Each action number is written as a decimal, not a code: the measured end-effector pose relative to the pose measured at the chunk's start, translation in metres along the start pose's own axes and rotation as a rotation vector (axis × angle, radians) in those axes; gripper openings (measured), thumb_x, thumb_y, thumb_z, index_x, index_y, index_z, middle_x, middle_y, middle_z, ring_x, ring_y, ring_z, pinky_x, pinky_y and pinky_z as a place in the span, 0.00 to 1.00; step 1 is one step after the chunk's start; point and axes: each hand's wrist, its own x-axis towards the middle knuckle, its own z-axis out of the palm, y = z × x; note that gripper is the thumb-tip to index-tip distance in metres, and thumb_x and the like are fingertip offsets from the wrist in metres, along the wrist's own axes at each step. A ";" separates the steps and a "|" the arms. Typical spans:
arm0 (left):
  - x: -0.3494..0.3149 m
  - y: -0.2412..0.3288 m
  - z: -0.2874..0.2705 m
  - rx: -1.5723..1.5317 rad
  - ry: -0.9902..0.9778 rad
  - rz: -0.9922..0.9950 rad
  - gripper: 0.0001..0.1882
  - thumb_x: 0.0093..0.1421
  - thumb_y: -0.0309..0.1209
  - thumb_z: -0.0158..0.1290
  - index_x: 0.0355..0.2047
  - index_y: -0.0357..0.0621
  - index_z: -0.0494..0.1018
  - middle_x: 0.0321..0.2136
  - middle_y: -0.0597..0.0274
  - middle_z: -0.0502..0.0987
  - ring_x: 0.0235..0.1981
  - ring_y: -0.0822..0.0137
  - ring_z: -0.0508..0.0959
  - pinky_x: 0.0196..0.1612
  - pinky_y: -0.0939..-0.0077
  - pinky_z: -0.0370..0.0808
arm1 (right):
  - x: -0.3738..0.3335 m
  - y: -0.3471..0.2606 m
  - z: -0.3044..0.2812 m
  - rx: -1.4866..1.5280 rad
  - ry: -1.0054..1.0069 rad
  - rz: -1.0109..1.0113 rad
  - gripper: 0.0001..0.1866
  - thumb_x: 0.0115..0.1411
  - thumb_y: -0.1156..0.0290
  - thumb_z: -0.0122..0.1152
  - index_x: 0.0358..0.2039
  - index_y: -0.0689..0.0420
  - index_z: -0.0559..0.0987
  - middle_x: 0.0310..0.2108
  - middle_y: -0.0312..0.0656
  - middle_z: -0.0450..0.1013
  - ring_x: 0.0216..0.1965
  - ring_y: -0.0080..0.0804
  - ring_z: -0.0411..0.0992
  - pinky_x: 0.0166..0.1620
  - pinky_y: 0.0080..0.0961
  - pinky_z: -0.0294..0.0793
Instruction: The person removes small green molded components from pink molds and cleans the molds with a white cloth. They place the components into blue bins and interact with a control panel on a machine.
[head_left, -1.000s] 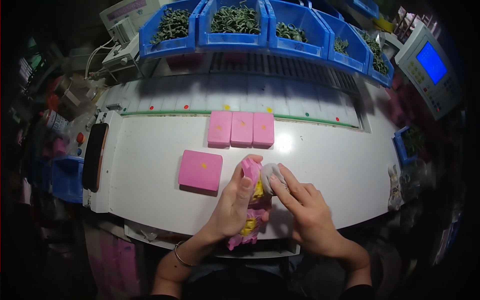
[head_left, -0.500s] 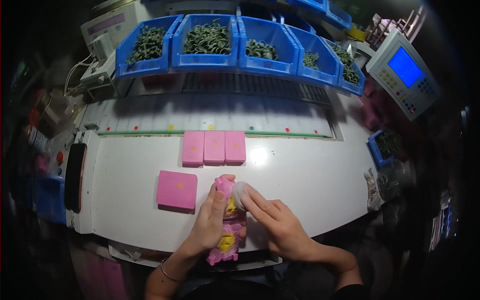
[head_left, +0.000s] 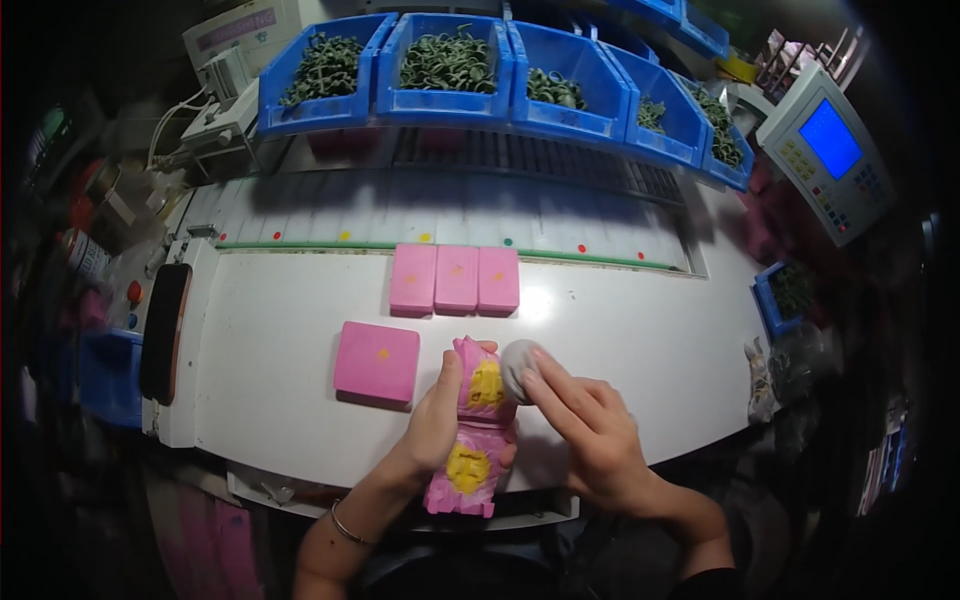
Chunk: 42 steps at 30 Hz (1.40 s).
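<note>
My left hand [head_left: 432,425] is closed around a pink rubber mould [head_left: 478,440], with its thumb along the left edge and fingertips showing at the right. The mould lies opened out lengthwise in two halves, each with a yellow, carved-looking middle. Pinched in the fingers of my right hand [head_left: 603,440] is a rounded grey-white cloth pouch [head_left: 519,372]. The pouch is just right of the mould's upper half; whether they touch I cannot tell. Left of my hands rests a closed pink block [head_left: 377,362] with a small yellow mark.
Three smaller pink blocks [head_left: 455,278] stand side by side farther back on the white table [head_left: 270,300]. Behind them, several blue bins [head_left: 450,103] hold small green curled pieces. A keypad unit with a blue screen [head_left: 830,140] is at the right, a dark phone-shaped slab [head_left: 167,333] at the left.
My right hand and the pouch have drawn slightly away from the mould's upper half, baring more yellow. The mould is spread flatter. The whole view has shifted a little.
</note>
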 end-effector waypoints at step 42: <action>0.004 -0.005 0.017 0.135 0.352 0.532 0.22 0.66 0.46 0.37 0.33 0.36 0.67 0.29 0.58 0.74 0.28 0.73 0.74 0.31 0.81 0.72 | -0.016 -0.010 0.000 -0.035 -0.221 -0.059 0.39 0.35 0.81 0.55 0.55 0.58 0.66 0.58 0.42 0.61 0.39 0.41 0.65 0.43 0.30 0.65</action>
